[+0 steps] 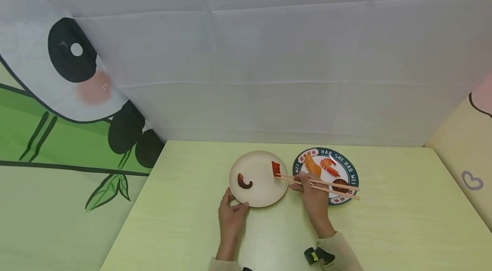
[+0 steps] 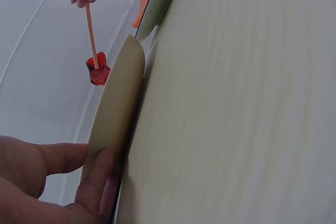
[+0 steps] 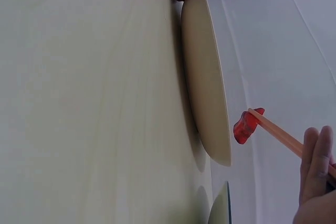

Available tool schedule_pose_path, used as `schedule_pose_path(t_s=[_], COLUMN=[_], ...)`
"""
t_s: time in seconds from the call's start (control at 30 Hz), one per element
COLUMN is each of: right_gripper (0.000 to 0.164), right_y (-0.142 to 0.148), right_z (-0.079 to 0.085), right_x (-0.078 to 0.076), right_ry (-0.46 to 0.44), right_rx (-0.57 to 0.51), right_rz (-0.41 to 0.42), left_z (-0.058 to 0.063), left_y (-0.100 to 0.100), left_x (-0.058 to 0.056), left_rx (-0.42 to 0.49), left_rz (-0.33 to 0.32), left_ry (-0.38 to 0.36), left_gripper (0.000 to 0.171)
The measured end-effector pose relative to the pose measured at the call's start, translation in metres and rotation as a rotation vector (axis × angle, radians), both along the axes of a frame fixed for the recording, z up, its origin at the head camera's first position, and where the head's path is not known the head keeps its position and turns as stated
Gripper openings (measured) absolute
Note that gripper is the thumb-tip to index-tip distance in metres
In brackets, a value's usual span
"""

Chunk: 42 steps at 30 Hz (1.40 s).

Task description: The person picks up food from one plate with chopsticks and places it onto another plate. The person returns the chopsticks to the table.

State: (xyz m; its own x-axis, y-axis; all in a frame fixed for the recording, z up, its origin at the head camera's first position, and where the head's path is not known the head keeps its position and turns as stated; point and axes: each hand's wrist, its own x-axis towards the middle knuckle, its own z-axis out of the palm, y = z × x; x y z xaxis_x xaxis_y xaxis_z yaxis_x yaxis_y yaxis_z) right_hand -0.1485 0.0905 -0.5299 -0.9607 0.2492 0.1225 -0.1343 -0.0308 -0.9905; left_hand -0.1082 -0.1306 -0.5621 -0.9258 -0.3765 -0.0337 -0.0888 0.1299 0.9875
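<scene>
My left hand (image 1: 232, 222) grips the near left rim of a round beige plate (image 1: 261, 196), its thumb and fingers at the edge in the left wrist view. On that plate lies a dark brown curled food piece (image 1: 244, 181). My right hand (image 1: 316, 200) holds a pair of light wooden chopsticks (image 1: 353, 188). Their tips meet a glossy red food piece (image 1: 276, 168) over the right side of the beige plate. Both wrist views show this red piece (image 3: 247, 125) raised above the plate's rim.
Right of the beige plate stands a white plate with a dark green lettered rim (image 1: 354, 173), partly behind my right hand. It bears an orange piece (image 1: 312, 165), a shrimp (image 1: 329, 167) and a brown round piece (image 1: 340, 182). A pale cloth wall (image 1: 269, 104) rises behind the table (image 1: 403, 211).
</scene>
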Motion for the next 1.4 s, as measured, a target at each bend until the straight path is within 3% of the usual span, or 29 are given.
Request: schedule_pose_path(t_s=[0.43,1.03,1.4], right_gripper=[0.031,0.03,0.03], right_y=[0.006,0.02,0.028], right_z=[0.007,0.006,0.005], right_x=[0.007,0.012,0.015], right_ry=[-0.018,-0.056,-0.029], right_rx=[-0.024,0.056,0.072], right_rz=[-0.034,-0.101,-0.135], left_z=[0.005,0.004,0.002], left_y=[-0.002,-0.003,-0.003], left_x=[0.003,0.001,0.002], left_rx=[0.009,0.005,0.002], left_rz=[-0.004,-0.004,-0.002], left_ry=[-0.01,-0.035,-0.027], left_gripper=[0.081,0.082,0.081])
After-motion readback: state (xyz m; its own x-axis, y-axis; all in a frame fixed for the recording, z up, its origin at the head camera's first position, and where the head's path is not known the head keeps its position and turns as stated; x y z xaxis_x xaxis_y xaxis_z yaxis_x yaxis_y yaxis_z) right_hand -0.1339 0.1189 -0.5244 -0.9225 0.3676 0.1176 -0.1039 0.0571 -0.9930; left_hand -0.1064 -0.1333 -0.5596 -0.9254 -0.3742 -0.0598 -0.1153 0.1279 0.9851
